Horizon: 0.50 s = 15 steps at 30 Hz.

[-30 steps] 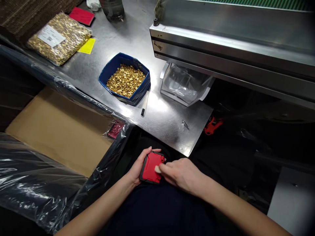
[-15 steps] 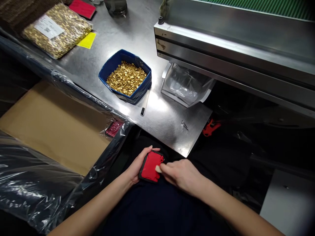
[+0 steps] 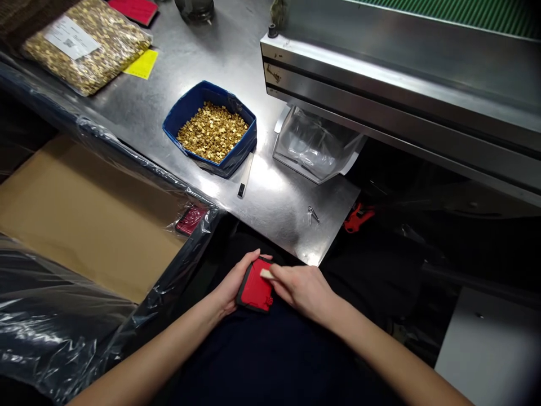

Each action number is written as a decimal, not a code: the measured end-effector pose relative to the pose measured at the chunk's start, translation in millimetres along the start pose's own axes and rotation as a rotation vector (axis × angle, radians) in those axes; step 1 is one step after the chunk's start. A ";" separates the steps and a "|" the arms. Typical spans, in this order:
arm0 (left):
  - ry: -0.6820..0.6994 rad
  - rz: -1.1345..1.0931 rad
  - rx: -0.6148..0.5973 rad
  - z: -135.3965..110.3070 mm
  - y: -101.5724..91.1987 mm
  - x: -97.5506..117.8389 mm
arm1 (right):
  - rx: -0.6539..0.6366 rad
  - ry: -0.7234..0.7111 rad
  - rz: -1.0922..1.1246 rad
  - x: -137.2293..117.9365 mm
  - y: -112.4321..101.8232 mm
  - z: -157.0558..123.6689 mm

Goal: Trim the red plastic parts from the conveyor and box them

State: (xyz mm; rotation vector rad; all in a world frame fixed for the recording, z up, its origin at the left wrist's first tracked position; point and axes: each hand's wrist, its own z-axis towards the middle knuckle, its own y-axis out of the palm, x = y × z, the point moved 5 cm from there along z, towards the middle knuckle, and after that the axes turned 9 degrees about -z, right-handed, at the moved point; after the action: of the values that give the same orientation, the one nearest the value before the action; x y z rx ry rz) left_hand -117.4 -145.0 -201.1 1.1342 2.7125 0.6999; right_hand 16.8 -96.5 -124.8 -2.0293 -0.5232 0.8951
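Observation:
My left hand [image 3: 234, 282] grips a small red block with a dark rim [image 3: 255, 287] by its left side, above my lap. Raised, jagged details show along the block's right edge; its exact kind I cannot make out. Pinched between the thumb and fingers of my right hand [image 3: 302, 287] is a small pale, flat-ended stick [image 3: 266, 274]. Its tip is over the upper part of the red face, and whether it presses there I cannot tell. My right fingers cover part of the block's right edge.
A blue bin [image 3: 249, 148] of small gold pieces stands on the metal table [image 3: 279, 211], with a cutter-like tool [image 3: 245, 176] beside it. Small metal pins [image 3: 313, 215] lie near the corner. A clear scoop-shaped tray [image 3: 319, 148] sits under the conveyor frame [image 3: 380, 93]. Left is a plastic-lined box [image 3: 93, 225].
My right hand has moved the pale stick up and left across the red face, from the right edge toward the top. My left hand keeps its hold. The whole view has shifted slightly.

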 end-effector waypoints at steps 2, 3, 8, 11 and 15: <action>-0.007 -0.005 -0.015 -0.4 1.4 0.6 | -0.017 -0.022 0.004 -2.0 1.1 -1.7; -0.012 -0.007 -0.020 -0.6 2.0 0.8 | -0.016 -0.035 -0.001 -2.8 1.3 -2.2; -0.024 -0.007 0.006 -2.6 2.4 1.2 | 0.002 0.010 -0.051 4.0 1.2 -3.3; -0.024 -0.024 -0.009 -4.0 4.2 1.1 | 0.005 -0.028 -0.063 2.7 2.0 -1.4; -0.005 -0.044 0.005 -2.6 3.2 1.2 | 0.027 -0.040 -0.062 1.4 0.4 5.4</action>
State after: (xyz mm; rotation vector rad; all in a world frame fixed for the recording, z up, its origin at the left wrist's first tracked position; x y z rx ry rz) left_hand -117.0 -143.2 -197.2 1.0730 2.7269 0.6837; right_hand 13.7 -92.9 -127.9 -1.9636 -0.5899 0.9029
